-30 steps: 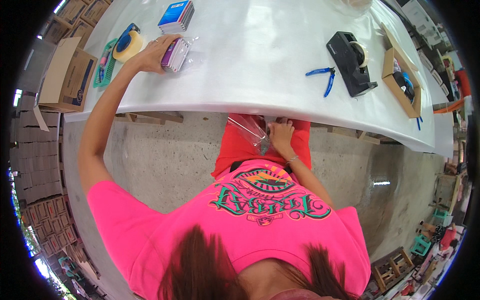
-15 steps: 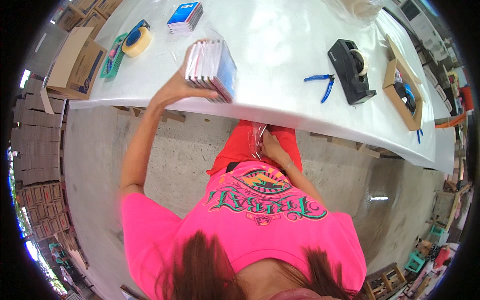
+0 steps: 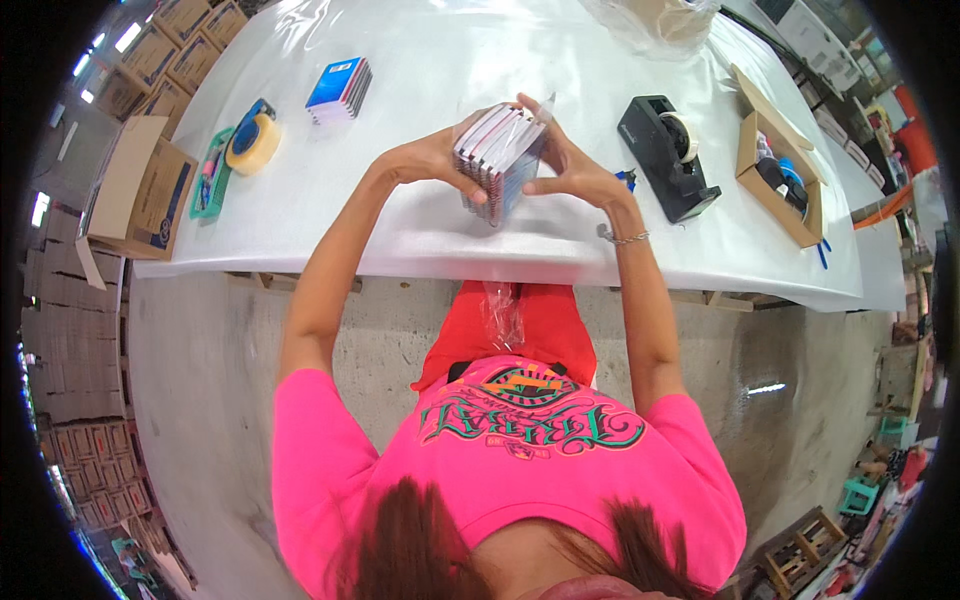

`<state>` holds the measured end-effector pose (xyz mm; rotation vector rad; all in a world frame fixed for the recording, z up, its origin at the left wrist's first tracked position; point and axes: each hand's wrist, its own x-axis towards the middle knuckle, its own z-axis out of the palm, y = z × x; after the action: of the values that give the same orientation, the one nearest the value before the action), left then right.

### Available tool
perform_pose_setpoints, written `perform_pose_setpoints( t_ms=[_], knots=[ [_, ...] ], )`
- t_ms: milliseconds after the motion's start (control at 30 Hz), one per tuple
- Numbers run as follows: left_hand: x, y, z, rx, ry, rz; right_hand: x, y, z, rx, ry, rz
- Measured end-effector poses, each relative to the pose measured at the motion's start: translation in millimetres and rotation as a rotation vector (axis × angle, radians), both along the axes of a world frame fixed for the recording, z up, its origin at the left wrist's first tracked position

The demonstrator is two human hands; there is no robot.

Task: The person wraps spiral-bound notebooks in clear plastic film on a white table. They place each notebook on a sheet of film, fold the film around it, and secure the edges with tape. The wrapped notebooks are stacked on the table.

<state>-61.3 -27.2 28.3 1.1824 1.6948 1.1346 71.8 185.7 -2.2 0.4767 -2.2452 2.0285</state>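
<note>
White table (image 3: 420, 60), hands (image 3: 430, 160) — notebook stack (image 3: 497, 160), mid-table

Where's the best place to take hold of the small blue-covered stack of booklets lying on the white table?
Probably from above, pinching the two long side edges of the blue-covered stack of booklets. It lies flat on the white table, apart from other things, so both sides look free; its flat top offers nothing to grip.

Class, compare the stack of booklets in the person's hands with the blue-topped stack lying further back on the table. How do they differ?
The held stack is thicker, stands on edge and is gripped by the left hand and right hand. The blue-topped stack is thinner, lies flat, untouched. Both sit over the white table.
</note>
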Motion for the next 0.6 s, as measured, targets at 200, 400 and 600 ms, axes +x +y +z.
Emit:
perform_pose_setpoints(
  t_ms=[200, 400, 600],
  knots=[
    [-1, -6, -26, 0.110, 0.124, 0.176, -3, -7, -32, -0.125, -0.053, -0.193],
    [46, -5, -56, 0.527, -0.010, 0.499, 4, -37, -52, -0.047, 0.151, -0.610],
    [68, 16, -53, 0.551, 0.254, 0.716, 12, -35, -60, 0.006, 0.350, -0.630]
  ],
)
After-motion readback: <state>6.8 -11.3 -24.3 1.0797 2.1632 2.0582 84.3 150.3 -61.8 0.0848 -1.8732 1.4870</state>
